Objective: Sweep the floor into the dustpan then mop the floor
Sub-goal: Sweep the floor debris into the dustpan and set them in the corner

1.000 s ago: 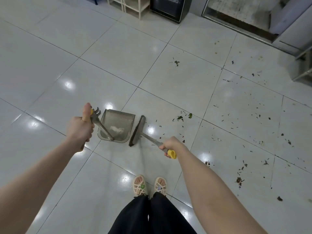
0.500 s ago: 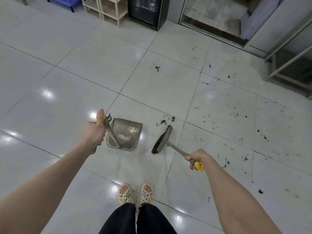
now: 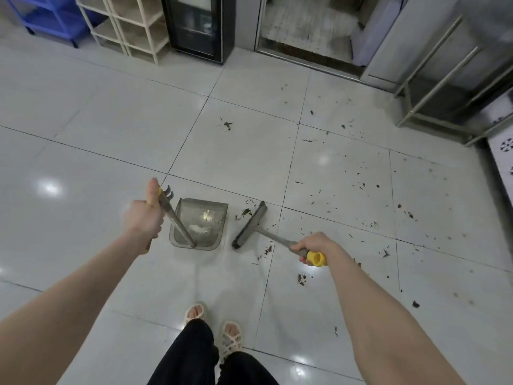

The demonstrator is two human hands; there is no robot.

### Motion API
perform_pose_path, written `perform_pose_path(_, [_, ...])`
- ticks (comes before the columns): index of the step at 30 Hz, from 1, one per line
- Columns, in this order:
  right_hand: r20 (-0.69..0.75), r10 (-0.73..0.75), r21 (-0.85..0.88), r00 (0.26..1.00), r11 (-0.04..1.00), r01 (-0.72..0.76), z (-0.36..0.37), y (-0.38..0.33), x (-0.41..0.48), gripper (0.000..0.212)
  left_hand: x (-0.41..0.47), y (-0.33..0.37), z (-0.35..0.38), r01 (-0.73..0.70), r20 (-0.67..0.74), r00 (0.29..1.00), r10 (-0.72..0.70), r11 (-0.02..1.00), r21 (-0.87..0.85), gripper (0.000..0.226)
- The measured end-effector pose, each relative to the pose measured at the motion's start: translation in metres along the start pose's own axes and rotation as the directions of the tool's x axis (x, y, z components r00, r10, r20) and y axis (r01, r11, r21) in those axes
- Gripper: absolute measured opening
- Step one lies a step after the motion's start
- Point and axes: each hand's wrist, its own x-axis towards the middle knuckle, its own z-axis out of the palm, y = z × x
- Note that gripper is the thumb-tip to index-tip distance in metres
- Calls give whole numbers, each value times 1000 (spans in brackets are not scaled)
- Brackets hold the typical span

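sweeping is the step in hand, with most of it left to do. i have the left hand (image 3: 143,218) curled round the dustpan (image 3: 194,207) handle, thumb up along it, the dustpan resting on the floor (image 3: 111,134). the right hand (image 3: 313,245) grips the broom (image 3: 249,226) shaft by its yellow end; the broom head stands just right of the dustpan, not touching it, a small clump of litter (image 3: 244,212) between them. far more litter lies well to the right of the dustpan. i'd keep the dustpan lip pressed flat, bristles on the tile, and pull short low strokes toward the dustpan so nothing flicks past. i'd gather the scatter first, then load it.
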Motion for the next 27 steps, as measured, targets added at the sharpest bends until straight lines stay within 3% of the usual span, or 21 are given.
perform_pose_path(5, [50, -71, 36, 996, 997, 69, 34, -41, 14, 12, 32, 33, 6, -51, -7, 999, 51, 998, 35, 83])
perform_pose_path(9, [52, -76, 95, 996, 993, 70, 59, -86, 38, 23, 74, 61, 10, -86, 55, 995, 82, 994, 73, 82])
perform_pose_path(12, [59, -67, 140, 996, 988, 58, 75, -124, 56, 13, 110, 83, 11, -106, 94, 991, 96, 989, 105, 82])
perform_pose_path(20, [34, 61, 224, 998, 972, -67, 102, -196, 98, 14, 198, 141, 27, -180, 238, 964, 120, 952, 249, 76])
perform_pose_path(27, [-22, 199, 214, 980, 958, -190, 58, -171, 93, 14, 213, 156, 68, -205, 370, 924, 90, 937, 283, 84])
